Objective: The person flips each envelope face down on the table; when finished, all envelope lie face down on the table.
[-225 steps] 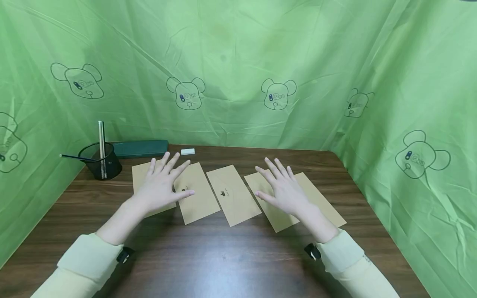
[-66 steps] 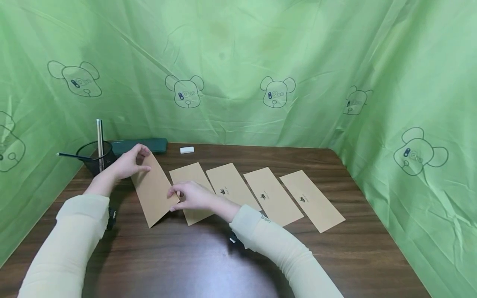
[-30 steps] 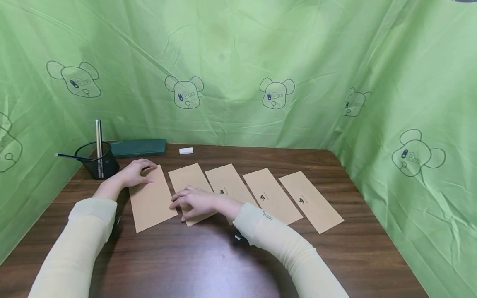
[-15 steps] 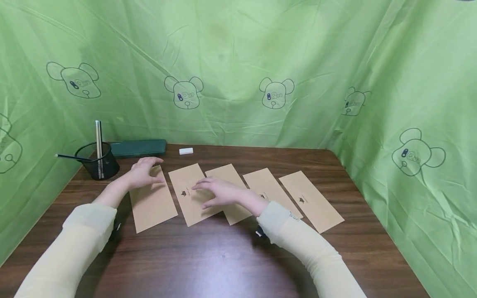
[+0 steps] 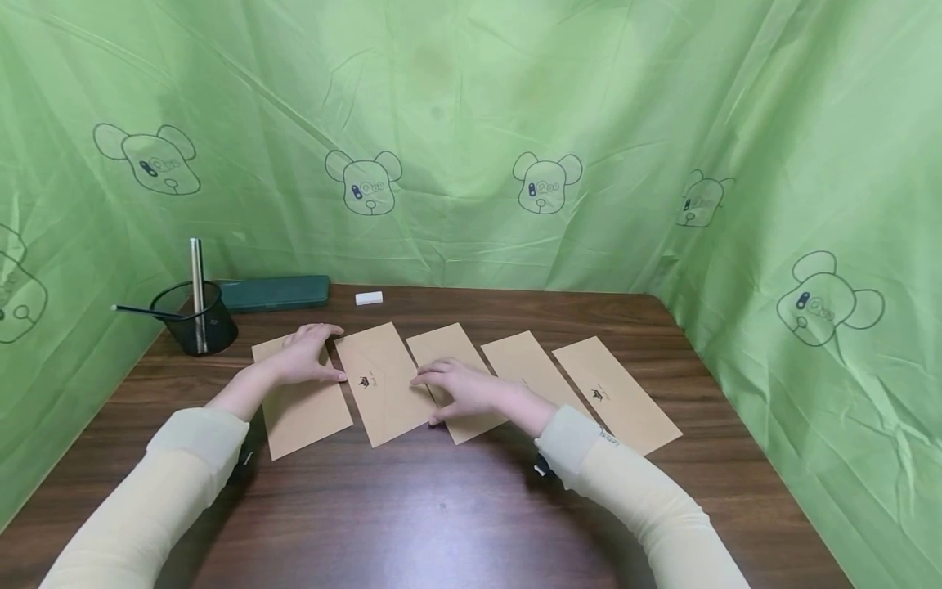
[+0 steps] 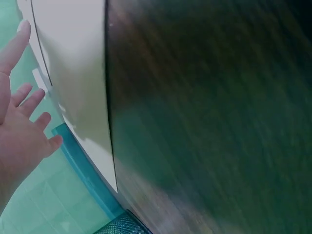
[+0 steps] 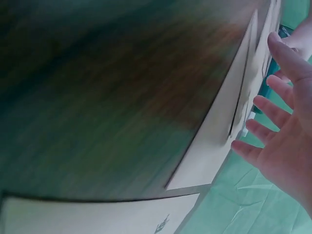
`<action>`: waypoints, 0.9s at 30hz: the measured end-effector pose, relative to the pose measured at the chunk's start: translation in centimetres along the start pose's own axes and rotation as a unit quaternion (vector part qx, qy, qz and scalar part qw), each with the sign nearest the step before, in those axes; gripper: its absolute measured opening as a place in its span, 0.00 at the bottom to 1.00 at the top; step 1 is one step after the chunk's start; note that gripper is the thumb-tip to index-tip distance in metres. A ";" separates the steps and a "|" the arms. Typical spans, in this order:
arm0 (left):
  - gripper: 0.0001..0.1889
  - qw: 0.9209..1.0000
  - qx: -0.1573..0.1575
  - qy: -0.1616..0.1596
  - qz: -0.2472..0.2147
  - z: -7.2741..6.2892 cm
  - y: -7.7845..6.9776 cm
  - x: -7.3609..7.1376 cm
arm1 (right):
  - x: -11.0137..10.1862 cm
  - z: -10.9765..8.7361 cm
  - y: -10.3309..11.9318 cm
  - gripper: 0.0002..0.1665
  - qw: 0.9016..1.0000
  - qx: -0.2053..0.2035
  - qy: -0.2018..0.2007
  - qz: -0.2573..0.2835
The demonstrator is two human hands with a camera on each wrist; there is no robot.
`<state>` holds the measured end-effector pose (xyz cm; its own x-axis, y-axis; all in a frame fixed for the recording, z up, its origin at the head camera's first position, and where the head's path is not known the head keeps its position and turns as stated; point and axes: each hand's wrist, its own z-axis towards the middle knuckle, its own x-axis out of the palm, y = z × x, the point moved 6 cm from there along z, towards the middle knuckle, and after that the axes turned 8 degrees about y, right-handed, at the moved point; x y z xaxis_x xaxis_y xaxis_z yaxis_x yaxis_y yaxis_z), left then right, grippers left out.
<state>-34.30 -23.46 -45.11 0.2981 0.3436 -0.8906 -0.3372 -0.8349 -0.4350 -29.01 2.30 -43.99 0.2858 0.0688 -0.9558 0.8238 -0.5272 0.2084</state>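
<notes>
Several tan paper envelopes lie in a fanned row on the wooden table. My left hand (image 5: 302,360) reaches over the leftmost envelope (image 5: 305,417), its fingertips at the left edge of the second envelope (image 5: 390,401), which bears a small black crown print. Over the third envelope (image 5: 441,343) is my right hand (image 5: 467,388), fingertips by the second envelope's right edge. Both wrist views show the fingers apart and gripping nothing: the left hand (image 6: 24,131) beside a pale envelope (image 6: 78,73), the right hand (image 7: 287,122) beside another envelope (image 7: 209,146).
Two more envelopes lie to the right, the fourth (image 5: 515,356) and the fifth (image 5: 618,401). Behind at left stand a black mesh pen cup (image 5: 213,327) with pens and a dark green case (image 5: 280,293). A white eraser (image 5: 369,298) lies near the green curtain (image 5: 441,254).
Both hands first hovered spread, then lifted and tilted the leftmost envelope. It was laid down flat and let go; both hands have since shifted right to the second envelope's sides.
</notes>
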 end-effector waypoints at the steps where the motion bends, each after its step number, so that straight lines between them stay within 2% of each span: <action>1: 0.47 1.000 0.001 0.002 0.002 0.0 -0.1 0.1 | 0.1 -0.1 0.0 0.42 1.000 0.000 0.003 -0.007; 6: 0.47 1.000 0.003 0.008 0.008 0.4 -0.1 0.2 | 0.4 -0.3 0.0 0.40 1.000 -0.005 0.014 -0.015; 16: 0.42 0.999 0.030 0.002 0.010 0.7 -0.2 0.0 | 1.0 0.0 -0.1 0.37 0.999 -0.009 0.018 -0.036; 24: 0.39 0.998 0.043 0.021 -0.032 1.3 -0.1 0.3 | 1.0 0.2 -0.3 0.36 0.999 -0.009 0.012 -0.043; 27: 0.37 0.998 0.038 0.022 -0.046 1.6 -0.2 0.2 | 0.9 0.2 -0.3 0.35 0.999 -0.005 0.011 -0.034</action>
<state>-35.64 -22.52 -45.41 0.3696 0.3963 -0.8405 -0.3734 -0.7649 -0.5248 -29.10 2.40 -44.96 0.2389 0.1233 -0.9632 0.8467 -0.5121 0.1444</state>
